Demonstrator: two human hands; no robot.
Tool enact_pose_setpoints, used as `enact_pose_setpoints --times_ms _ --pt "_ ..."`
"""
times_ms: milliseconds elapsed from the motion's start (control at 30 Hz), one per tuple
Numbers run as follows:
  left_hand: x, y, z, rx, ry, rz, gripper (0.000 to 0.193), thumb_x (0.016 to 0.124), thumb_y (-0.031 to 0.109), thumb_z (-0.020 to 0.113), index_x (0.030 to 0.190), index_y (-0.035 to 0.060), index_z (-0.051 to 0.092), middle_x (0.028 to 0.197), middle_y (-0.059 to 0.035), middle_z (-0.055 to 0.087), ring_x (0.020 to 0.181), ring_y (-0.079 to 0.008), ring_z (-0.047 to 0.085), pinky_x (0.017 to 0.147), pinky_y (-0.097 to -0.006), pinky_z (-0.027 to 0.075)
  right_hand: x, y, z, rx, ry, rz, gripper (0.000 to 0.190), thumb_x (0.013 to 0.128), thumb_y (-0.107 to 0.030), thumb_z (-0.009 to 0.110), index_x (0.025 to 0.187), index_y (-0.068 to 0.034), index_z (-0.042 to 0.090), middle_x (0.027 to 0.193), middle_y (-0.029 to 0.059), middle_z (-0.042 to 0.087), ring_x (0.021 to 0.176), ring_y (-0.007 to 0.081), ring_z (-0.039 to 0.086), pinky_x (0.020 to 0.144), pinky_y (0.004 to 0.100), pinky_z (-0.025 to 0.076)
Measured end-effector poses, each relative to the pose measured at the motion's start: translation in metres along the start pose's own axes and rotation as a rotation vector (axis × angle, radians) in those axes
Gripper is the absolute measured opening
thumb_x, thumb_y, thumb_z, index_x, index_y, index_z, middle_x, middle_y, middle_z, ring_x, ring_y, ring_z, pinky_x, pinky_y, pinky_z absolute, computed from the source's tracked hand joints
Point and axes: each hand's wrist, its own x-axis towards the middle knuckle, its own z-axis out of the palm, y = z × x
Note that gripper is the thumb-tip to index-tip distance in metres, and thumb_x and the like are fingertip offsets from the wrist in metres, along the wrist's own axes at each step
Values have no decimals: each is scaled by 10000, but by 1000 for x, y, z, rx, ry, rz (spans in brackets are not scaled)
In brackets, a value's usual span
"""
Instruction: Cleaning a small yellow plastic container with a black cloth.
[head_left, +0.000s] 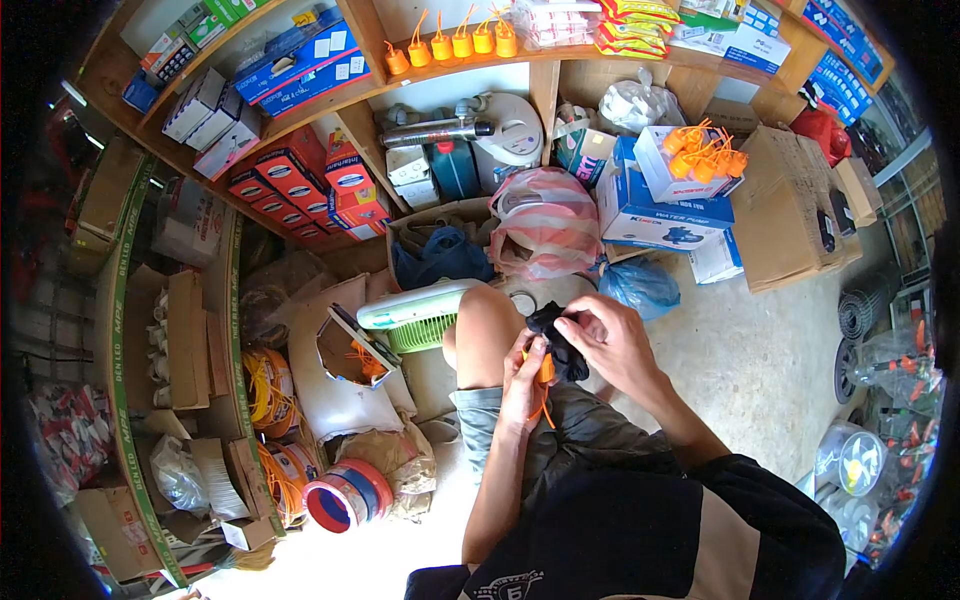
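Observation:
Over my lap, my left hand (522, 379) grips an orange lamp socket (545, 367), whose orange wire (545, 412) hangs below the fingers. A bunched black cloth (566, 351) lies against the socket and hides part of it. My right hand (611, 334) pinches the cloth between thumb and fingers from the right side. To the left of my knee, an open carton (330, 346) contains orange wired pieces (367, 364), partly covered by a dark flat object.
Similar orange sockets (463, 43) line the shelf ahead, and more (701, 154) lie on a white box (660, 184) above a blue water pump box (660, 214). A green-and-white fan (416, 315) lies by my knee. Tape-like rolls (349, 495) and wire coils (274, 390) sit left.

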Motion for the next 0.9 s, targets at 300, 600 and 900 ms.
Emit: enact_pose_setpoints --times_ms 300,600,900 --pt "-3 7 -13 -503 24 -49 668 853 434 582 1433 114 496 1430 -98 548 1314 -292 521 1111 -464 415 -8 11 5 194 230 -352 247 907 -95 689 1136 -19 634 1111 100 671 1054 226 630 876 358 497" --pt "0 -7 -32 -427 -6 -52 556 950 467 491 1348 83 550 1265 -84 643 1099 -228 642 875 -379 537 -4 49 29 978 -503 426 586 913 -297 734 1389 -23 531 1217 61 633 1124 125 561 981 295 435" --pt "1 -4 -3 -168 187 -38 510 1011 540 500 1257 97 543 936 -47 652 653 -121 556 486 -225 355 2 44 -17 852 32 298 337 882 -167 744 1172 -31 640 1013 13 674 927 105 613 851 268 483"
